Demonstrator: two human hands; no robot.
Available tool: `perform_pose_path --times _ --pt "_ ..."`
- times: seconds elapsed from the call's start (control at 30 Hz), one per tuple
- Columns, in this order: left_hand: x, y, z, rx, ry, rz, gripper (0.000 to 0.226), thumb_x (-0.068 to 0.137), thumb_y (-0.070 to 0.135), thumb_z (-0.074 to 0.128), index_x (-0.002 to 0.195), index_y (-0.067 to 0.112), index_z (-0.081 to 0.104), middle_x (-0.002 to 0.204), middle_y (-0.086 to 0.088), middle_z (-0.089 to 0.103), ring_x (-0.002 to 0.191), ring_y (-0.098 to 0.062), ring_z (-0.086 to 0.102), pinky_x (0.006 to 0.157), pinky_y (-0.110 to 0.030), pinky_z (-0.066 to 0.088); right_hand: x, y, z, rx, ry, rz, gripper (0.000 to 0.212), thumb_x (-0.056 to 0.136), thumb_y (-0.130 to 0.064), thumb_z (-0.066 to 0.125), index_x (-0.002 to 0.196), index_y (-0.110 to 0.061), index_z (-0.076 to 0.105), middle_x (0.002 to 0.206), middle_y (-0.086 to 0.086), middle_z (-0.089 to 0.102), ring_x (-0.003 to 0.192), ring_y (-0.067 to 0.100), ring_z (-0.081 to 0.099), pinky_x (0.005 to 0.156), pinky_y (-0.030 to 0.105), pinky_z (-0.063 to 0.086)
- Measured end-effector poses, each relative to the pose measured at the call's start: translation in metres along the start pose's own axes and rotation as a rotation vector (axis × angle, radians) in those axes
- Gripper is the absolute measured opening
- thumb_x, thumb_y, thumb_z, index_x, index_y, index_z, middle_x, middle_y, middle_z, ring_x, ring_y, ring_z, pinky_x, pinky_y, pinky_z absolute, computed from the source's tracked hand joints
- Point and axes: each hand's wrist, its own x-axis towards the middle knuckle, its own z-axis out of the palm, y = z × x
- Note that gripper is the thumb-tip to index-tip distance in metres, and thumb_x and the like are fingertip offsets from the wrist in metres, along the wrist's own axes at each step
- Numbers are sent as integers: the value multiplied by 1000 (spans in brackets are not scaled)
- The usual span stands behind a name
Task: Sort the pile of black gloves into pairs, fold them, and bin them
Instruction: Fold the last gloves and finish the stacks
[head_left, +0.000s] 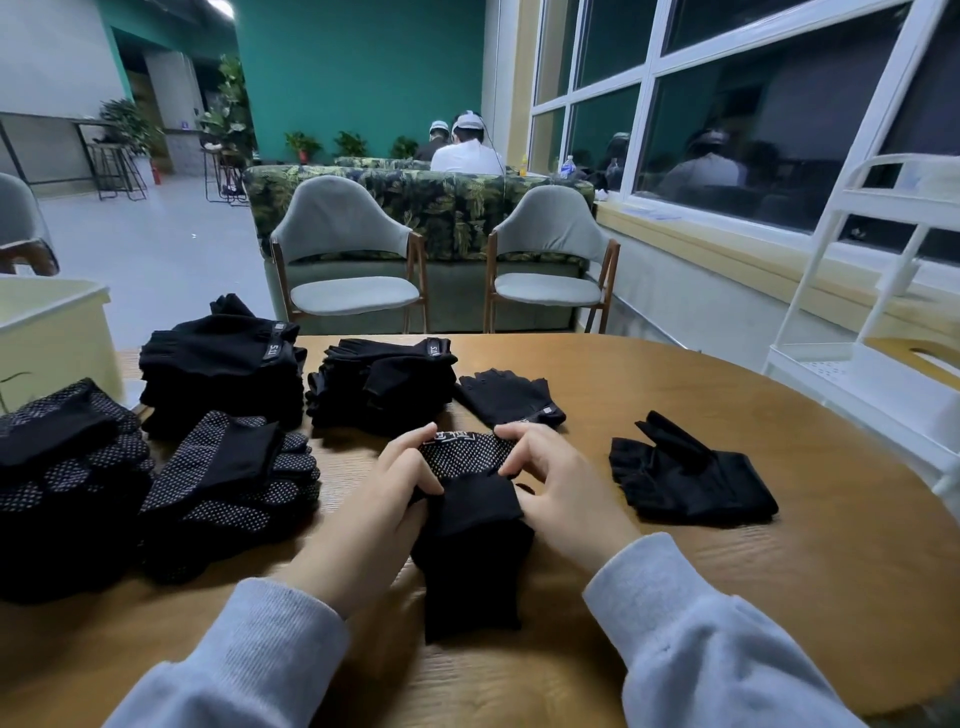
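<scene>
A black glove pair with white grip dots (470, 525) lies on the wooden table (727, 597) in front of me, its cuff end toward me. My left hand (384, 499) pinches its left side and my right hand (561, 488) pinches its right side near the dotted part. Folded dotted gloves (228, 483) sit to the left, with another dotted stack (67, 467) at the far left. Two stacks of plain black gloves (223, 364) (384, 379) stand behind. Single fingerless gloves lie at the centre back (511, 397) and at the right (685, 478).
A white wire rack (883, 312) stands at the table's right edge. Two grey chairs (353, 260) (550, 260) face the far side. A pale cabinet (52, 322) is at the left. People sit behind a leaf-patterned sofa (447, 197).
</scene>
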Motion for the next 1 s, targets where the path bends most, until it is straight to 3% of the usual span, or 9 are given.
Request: perform_pose_path --times 0.13,0.27,0.37,0.43,0.5,0.63,0.77,0.87,1.0 --pt "-13 -3 6 -21 -43 14 38 74 0 45 81 36 39 145 8 28 131 8 26 98 -3 22 -13 3 1 -33 -44 -8 34 79 1 64 75 -30 51 119 -17 54 114 -3 49 98 24 42" --pt "-27 -10 11 -22 -108 -12 64 77 -13 49 83 50 37 146 15 21 133 8 25 95 -1 23 -26 5 4 -86 -90 -26 41 79 1 63 74 -36 46 121 -20 50 118 -5 45 100 14 35" --pt "-34 -11 14 4 -152 -26 68 82 -12 50 83 54 35 146 18 19 133 6 26 93 0 23 -33 8 6 -148 -139 -48 43 78 2 60 73 -37 43 122 -25 44 117 -7 43 95 4 28" --pt "-37 -12 15 30 -178 -34 67 84 -10 48 83 56 33 145 21 17 131 4 29 93 0 23 -38 11 7 -177 -163 -62 36 78 1 59 74 -32 45 122 -27 41 116 -4 44 94 7 31" --pt "-40 -13 14 63 -200 -46 64 85 -7 48 83 55 33 143 28 13 127 5 32 91 1 23 -43 15 9 -200 -173 -74 25 77 -1 58 78 -25 52 124 -27 41 115 0 47 94 14 37" --pt "-42 -10 13 99 -213 -68 39 89 1 49 81 37 36 144 24 12 128 -4 37 93 -7 29 -49 19 12 -179 -177 -62 12 74 -5 53 81 -13 59 122 -27 41 114 -1 46 90 3 31" --pt "-44 -3 13 89 -252 -66 9 83 39 34 85 36 42 146 24 13 126 4 37 95 -12 30 -51 18 10 -179 -184 -16 13 75 -9 50 82 -14 60 122 -26 43 94 12 59 79 11 39" --pt "-44 -3 13 58 -252 -96 40 70 66 28 86 34 47 142 28 13 120 25 24 92 0 22 -52 16 10 -195 -202 5 16 80 -2 52 85 -15 61 123 -28 40 75 16 60 71 12 40" --pt "-43 0 13 84 -313 -122 43 60 73 35 84 38 42 139 29 4 121 14 29 87 5 17 -52 15 11 -187 -196 29 27 82 2 48 89 -19 63 124 -26 43 97 11 59 84 14 41"
